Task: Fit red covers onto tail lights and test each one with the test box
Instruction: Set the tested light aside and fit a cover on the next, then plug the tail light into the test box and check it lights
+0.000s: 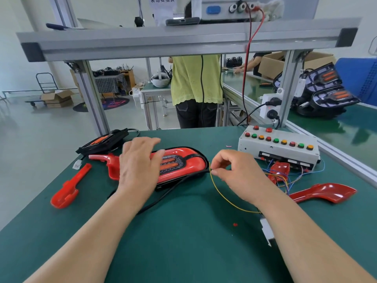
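The counter (pixel 183 237) wears a matte green mat, likely grippy; the test box (pixel 277 150), grey with domed buttons, sits right rear; the tail light (pixel 175 163), mid-counter under its glossy red cover (pixel 196 163), looks rigid, light, slippery and scratch-prone, best held by its black rim; the left hand (pixel 138 162) lies flat across it, fingers straight; the right hand (pixel 234 172) pinches a thin, limp yellow wire (pixel 222 197) just beside its end.

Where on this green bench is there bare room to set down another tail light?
Widest bare patch: the near mat between both forearms, below the black cable. Another lies near-left, below the loose red cover. Crowded: right side, where wires tangle between test box and the right-hand red cover.
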Demonstrator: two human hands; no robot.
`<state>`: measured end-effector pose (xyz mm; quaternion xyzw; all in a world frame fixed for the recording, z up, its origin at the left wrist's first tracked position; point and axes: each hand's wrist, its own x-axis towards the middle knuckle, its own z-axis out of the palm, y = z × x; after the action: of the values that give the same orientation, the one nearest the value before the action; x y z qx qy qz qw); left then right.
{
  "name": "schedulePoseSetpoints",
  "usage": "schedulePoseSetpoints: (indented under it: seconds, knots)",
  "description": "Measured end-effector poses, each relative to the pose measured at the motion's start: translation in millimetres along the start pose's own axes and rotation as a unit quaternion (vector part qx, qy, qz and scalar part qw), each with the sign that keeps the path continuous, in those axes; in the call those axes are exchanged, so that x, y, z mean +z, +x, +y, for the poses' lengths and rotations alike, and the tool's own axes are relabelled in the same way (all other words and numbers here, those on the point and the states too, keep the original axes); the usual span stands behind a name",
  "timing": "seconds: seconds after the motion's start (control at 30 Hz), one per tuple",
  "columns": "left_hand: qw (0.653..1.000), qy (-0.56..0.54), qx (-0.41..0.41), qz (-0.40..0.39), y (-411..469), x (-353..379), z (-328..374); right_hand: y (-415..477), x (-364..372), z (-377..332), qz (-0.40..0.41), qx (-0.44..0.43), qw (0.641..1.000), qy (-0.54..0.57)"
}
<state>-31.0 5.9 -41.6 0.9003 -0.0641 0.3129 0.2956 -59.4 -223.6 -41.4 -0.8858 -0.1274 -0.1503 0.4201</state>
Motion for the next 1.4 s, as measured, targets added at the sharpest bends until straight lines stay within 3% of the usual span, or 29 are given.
schedulePoseSetpoints:
  seconds: [0.13,0.27,0.37,0.53,0.63,0.77,0.83,0.9,0.97,1.07,1.13,1.2,1.27,1.33,1.4]
  knots:
    - [0.982,0.016,0.18,-0.051,-14.8,8.1,27.4,-0.1,-0.5,-5.3,0.028,-0.024,0.999,0.04]
    - [0.975,0.029,0.206,-0.078,-17.7,11.8,34.8,-1.2,-0.7,-11.0,0.051,-0.052,0.992,0.099]
    - [0.986,0.003,0.155,-0.056,-14.3,5.7,32.4,-0.5,-2.6,-11.4,0.02,-0.052,0.989,0.135]
    - [0.991,-0.128,-0.048,0.001,0.1,-11.5,16.2,4.1,-7.6,-1.1,-0.001,-0.003,0.983,0.183]
    - [0.98,-0.171,-0.103,0.01,0.4,-19.5,13.4,5.8,-9.5,6.5,0.01,0.023,0.986,0.162]
    - [0.972,-0.2,-0.12,0.006,0.7,-21.4,14.1,5.5,-2.4,14.6,-0.06,0.057,0.992,0.099]
    - [0.97,-0.22,-0.104,-0.002,0.8,-20.7,12.3,7.6,0.3,16.7,-0.029,0.072,0.99,0.116]
    - [0.965,-0.251,-0.065,-0.032,2.2,-22.9,9.5,11.4,-1.8,15.5,0.028,0.112,0.966,0.233]
    - [0.957,-0.266,-0.016,-0.113,2.6,-27.6,8.6,14.3,-5.5,15.1,0.082,0.132,0.935,0.318]
    - [0.943,-0.266,-0.015,-0.198,0.6,-28.1,13.2,14.6,-8.7,19.1,0.117,0.126,0.928,0.332]
    - [0.942,-0.279,-0.052,-0.179,0.9,-26.2,16.4,12.4,-10.9,19.9,0.103,0.116,0.945,0.286]
    - [0.963,-0.241,-0.031,-0.114,0.1,-25.7,17.1,9.4,-13.3,18.2,0.066,0.1,0.973,0.197]
    - [0.988,-0.123,0.08,-0.054,-3.6,-25.9,16.9,6.7,-12.6,12.8,0.026,0.07,0.989,0.129]
    - [0.982,-0.021,0.185,-0.039,-7.9,-19.3,20.4,3.6,-10.0,5.3,-0.007,0.035,0.996,0.084]
    - [0.976,0.03,0.212,-0.039,-11.9,-18.7,32.8,1.8,-8.1,1.3,-0.034,0.021,0.998,0.055]
